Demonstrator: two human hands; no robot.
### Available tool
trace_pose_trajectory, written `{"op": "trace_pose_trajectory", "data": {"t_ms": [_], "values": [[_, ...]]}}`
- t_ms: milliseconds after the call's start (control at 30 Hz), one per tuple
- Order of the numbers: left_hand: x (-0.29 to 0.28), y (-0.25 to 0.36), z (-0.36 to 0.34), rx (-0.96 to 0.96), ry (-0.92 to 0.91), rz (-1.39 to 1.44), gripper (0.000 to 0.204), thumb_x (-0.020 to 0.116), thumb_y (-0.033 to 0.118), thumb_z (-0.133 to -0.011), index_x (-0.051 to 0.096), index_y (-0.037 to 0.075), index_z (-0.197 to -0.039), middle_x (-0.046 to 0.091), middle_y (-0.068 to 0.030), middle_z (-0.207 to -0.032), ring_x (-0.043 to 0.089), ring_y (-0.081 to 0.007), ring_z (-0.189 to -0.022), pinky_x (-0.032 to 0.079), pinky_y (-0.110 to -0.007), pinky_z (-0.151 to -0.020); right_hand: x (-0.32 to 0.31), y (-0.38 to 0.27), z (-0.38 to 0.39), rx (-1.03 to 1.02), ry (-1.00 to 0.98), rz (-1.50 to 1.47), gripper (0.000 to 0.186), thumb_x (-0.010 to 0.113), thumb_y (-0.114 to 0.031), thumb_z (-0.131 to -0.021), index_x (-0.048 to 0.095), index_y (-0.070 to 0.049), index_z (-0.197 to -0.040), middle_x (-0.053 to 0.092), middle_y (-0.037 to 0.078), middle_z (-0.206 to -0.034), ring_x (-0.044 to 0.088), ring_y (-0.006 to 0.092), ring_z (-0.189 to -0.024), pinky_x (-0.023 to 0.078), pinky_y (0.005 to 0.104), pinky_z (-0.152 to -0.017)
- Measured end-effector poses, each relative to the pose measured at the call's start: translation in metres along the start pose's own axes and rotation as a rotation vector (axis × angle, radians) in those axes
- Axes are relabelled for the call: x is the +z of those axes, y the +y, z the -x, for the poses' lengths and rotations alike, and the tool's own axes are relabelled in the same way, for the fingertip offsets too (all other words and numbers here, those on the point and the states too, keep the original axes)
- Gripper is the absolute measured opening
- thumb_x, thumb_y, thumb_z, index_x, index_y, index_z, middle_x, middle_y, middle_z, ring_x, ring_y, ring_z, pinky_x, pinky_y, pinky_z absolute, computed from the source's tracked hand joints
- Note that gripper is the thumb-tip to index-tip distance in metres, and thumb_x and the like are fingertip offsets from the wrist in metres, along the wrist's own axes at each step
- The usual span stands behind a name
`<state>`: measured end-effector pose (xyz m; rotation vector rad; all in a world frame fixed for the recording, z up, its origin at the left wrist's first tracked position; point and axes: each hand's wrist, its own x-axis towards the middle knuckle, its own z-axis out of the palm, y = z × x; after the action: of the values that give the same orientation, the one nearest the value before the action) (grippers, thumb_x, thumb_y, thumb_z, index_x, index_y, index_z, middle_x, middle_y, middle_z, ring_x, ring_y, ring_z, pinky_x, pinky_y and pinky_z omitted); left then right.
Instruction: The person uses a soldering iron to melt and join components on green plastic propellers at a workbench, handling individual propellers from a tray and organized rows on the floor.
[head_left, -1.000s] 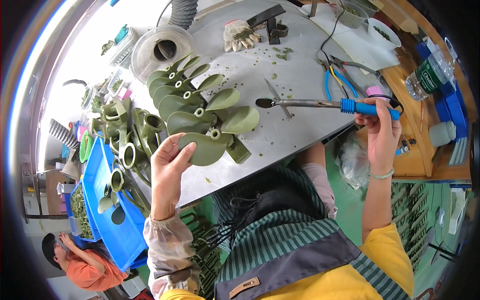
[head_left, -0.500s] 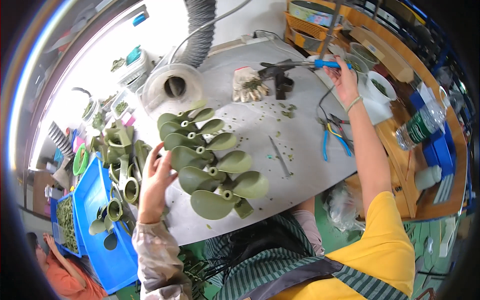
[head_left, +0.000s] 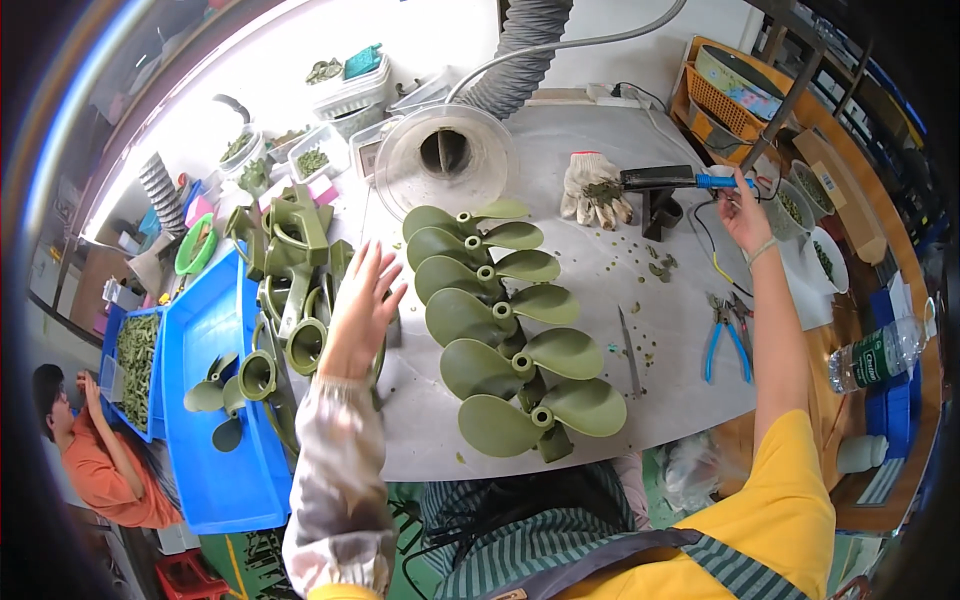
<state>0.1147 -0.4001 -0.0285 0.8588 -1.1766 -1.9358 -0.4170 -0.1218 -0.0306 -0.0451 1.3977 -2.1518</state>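
Observation:
A row of several olive-green plastic propellers [head_left: 483,345] lies on the grey tabletop in front of me, blades overlapping. My left hand [head_left: 362,310] is open with fingers stretched, just left of the propellers and beside a pile of olive-green moulded housings [head_left: 295,240]; it appears to hold nothing. My right hand [head_left: 745,212], at the back right, is closed round the blue handle of a soldering iron [head_left: 712,182]. Its front part lies at a black stand [head_left: 657,205], so the tip is hidden. A stained white work glove [head_left: 597,190] lies left of the stand.
Blue-handled pliers [head_left: 722,335] and a thin blade [head_left: 629,350] lie among green scraps. A clear fume hood [head_left: 445,155] stands behind the propellers. At left is a blue bin [head_left: 225,470]; a person in orange [head_left: 110,465] sits beyond. A water bottle [head_left: 875,355] lies right.
My left hand has come away from the propellers toward the housings. The soldering iron has gone down to the stand, still in my right hand. The view has shifted left.

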Motion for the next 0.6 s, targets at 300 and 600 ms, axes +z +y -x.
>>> {"op": "trace_pose_trajectory", "data": {"t_ms": [300, 600], "values": [[0.008, 0.007, -0.011, -0.007, -0.077, -0.016, 0.037, 0.052, 0.016, -0.097, 0.049, 0.01, -0.133, 0.064, -0.0037, -0.111, 0.062, -0.0124, -0.091, 0.05, -0.024, -0.073, -0.011, 0.025, 0.227, -0.007, -0.388, 0.449, 0.023, 0.054, -0.024, -0.096, 0.061, -0.002, -0.099, 0.061, 0.004, -0.085, 0.058, 0.0097, -0.069, 0.048, 0.0234, -0.061], [-0.043, -0.058, 0.131, 0.026, 0.155, 0.282, 0.035, 0.052, 0.014, -0.096, 0.047, 0.006, -0.13, 0.052, -0.0073, -0.129, 0.052, -0.0211, -0.116, 0.041, -0.035, -0.103, -0.052, 0.07, 0.343, 0.146, -0.38, 0.498, 0.017, 0.052, -0.015, -0.096, 0.062, -0.001, -0.098, 0.062, 0.005, -0.087, 0.061, 0.0123, -0.074, 0.052, 0.0258, -0.068]]}}
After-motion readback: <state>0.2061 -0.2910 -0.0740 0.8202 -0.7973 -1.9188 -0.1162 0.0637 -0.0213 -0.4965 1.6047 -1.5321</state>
